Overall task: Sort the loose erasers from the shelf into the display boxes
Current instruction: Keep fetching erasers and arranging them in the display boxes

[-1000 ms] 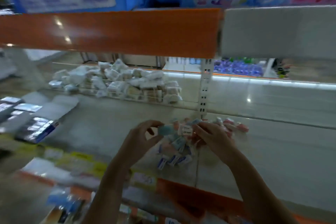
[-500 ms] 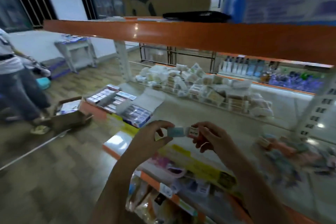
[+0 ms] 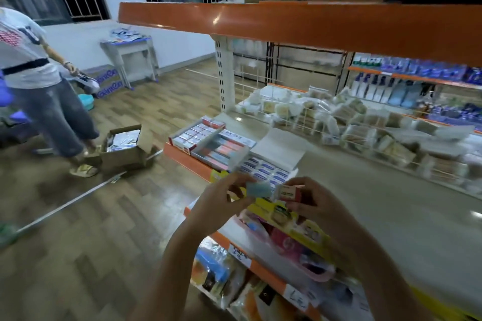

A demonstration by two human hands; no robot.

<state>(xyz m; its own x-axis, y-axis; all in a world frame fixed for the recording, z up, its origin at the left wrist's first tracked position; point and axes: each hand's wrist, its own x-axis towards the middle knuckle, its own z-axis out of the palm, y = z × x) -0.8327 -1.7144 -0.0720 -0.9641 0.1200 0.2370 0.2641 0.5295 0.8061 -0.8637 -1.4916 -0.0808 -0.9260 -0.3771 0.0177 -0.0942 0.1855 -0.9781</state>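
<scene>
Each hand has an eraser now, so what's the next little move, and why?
Probably carry the left hand with its blue eraser forward to the open display boxes just beyond; the right hand holds a pink eraser for afterwards.

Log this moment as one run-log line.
left hand: pinches blue eraser | right hand: holds pink eraser | display boxes: open on shelf, ahead
</scene>
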